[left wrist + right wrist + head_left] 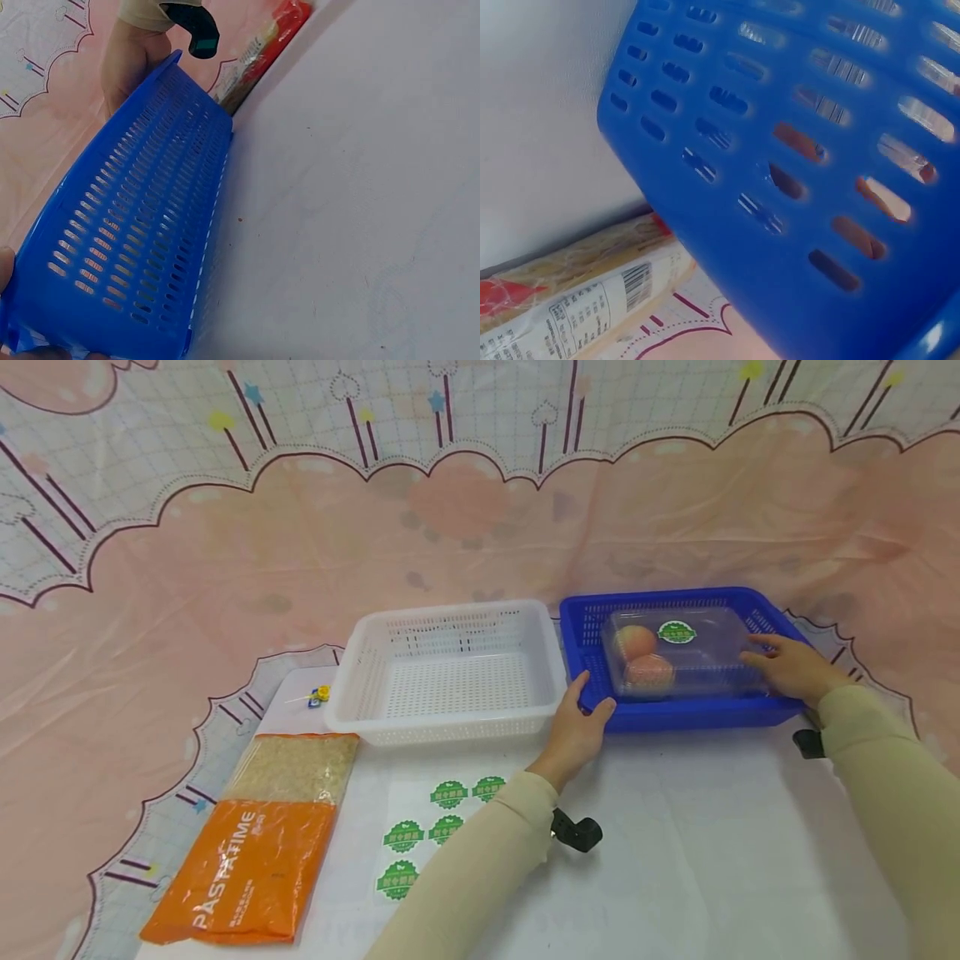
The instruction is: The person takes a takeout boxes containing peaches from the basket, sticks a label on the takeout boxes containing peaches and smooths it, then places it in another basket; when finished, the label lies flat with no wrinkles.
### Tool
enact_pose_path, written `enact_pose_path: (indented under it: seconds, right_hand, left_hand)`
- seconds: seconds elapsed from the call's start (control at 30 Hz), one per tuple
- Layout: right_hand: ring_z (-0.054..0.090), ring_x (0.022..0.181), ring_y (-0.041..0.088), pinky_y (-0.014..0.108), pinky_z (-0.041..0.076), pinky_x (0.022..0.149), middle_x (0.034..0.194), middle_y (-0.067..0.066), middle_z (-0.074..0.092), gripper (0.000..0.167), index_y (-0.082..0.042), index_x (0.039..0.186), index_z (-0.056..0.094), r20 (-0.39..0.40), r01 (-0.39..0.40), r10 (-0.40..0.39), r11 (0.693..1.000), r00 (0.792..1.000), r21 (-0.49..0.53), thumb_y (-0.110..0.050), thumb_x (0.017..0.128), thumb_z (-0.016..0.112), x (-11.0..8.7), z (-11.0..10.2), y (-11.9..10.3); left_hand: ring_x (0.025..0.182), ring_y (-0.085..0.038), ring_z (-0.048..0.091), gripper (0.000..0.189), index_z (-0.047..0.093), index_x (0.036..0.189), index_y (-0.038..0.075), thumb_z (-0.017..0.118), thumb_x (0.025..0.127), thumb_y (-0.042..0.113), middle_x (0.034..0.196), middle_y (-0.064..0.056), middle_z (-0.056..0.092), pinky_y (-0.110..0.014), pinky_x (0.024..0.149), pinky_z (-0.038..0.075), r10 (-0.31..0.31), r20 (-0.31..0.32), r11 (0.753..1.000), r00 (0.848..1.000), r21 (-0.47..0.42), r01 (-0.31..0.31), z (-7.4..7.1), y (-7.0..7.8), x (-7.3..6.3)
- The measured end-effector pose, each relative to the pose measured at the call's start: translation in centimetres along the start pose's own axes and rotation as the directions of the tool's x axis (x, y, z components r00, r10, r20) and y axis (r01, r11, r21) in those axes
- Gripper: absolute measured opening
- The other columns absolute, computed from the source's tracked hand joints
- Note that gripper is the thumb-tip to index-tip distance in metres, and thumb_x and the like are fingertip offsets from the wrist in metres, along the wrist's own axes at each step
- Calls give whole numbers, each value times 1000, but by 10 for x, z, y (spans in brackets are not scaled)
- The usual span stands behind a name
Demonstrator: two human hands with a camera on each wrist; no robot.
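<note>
A blue slotted basket (690, 718) stands on the white tabletop in the head view. Inside it lies a clear plastic container (712, 652) with two round orange-pink fruits (649, 675) at its left end and a green sticker (677, 632) on its lid. My left hand (573, 735) grips the basket's front-left corner, its thumb toward the front. At the container's right end, my right hand (798, 667) holds it with the fingers over the edge; some of those fingers are hidden. Through slots in the right wrist view, orange-brown patches show.
Left of the blue basket stands a white slotted basket (450, 727). A pasta bag (255, 852) lies at front left, with a sheet of green stickers (403, 836) partly under my left sleeve. A small yellow-and-blue item (318, 696) sits at the back left. Patterned cloth (480, 543) hangs behind.
</note>
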State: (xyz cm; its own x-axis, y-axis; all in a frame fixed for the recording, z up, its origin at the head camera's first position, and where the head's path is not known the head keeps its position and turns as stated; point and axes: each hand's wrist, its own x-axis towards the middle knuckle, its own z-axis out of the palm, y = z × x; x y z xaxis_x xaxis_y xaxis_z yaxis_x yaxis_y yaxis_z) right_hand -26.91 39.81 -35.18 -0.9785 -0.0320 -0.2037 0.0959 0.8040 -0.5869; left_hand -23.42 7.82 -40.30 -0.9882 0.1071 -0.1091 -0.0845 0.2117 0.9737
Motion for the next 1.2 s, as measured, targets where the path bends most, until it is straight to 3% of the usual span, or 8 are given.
enact_pose_path:
  seconds: [0.07,0.2,0.33,0.57,0.87,1.07,1.2]
  right_hand:
    - [44,117,54,73,25,103,145,48,21,88,4,157,9,1,4,-4,1000,1000,-6,-60,102,36,1,1,0]
    - [51,107,48,72,28,101,144,48,23,88,4,157,11,-4,14,-14,1000,1000,-17,-60,102,37,3,2,0]
    - [55,104,50,73,29,100,145,48,22,89,5,157,11,-4,19,-19,1000,1000,-25,-60,102,37,4,3,-1]
    - [25,129,64,75,20,104,147,47,19,94,4,157,10,-1,11,-11,1000,1000,-27,-65,99,37,5,4,-5]
    - [13,135,65,75,14,106,150,45,14,98,3,157,7,-11,13,-13,1000,1000,-18,-69,98,37,8,5,-4]
    - [13,136,64,74,12,107,152,41,17,96,3,157,6,-51,53,-53,999,997,-15,-65,99,39,6,2,-3]
    - [13,135,65,77,13,105,152,42,16,94,2,158,6,-55,55,-57,998,997,-35,-64,100,39,1,-2,-2]
  left_hand:
    - [142,-24,37,58,38,155,26,61,101,30,158,-2,37,-42,113,34,4,2,1000,1000,-3,-4,-1,0,-1]
    - [141,-25,39,58,38,155,26,61,101,29,157,-2,38,-42,112,36,4,5,1000,1000,-6,-4,-1,0,-1]
    - [141,-25,39,58,38,155,26,60,102,29,157,-1,38,-43,112,36,7,9,1000,1000,-7,-7,-2,1,-1]
    - [141,-25,39,58,38,155,25,60,102,28,157,-1,38,-42,112,35,18,7,1000,1000,-2,-18,-2,0,1]
    - [139,-25,42,59,37,155,25,61,101,29,157,-4,38,-40,110,38,10,22,1000,1000,-25,-9,-4,-3,3]
    - [133,-26,49,63,37,156,18,63,99,27,153,-11,43,-36,104,45,58,72,997,996,-46,-54,-14,-4,-3]
    - [133,-25,49,67,38,155,17,67,97,31,150,-11,48,-38,103,46,70,146,998,987,-3,-70,-29,-5,-10]
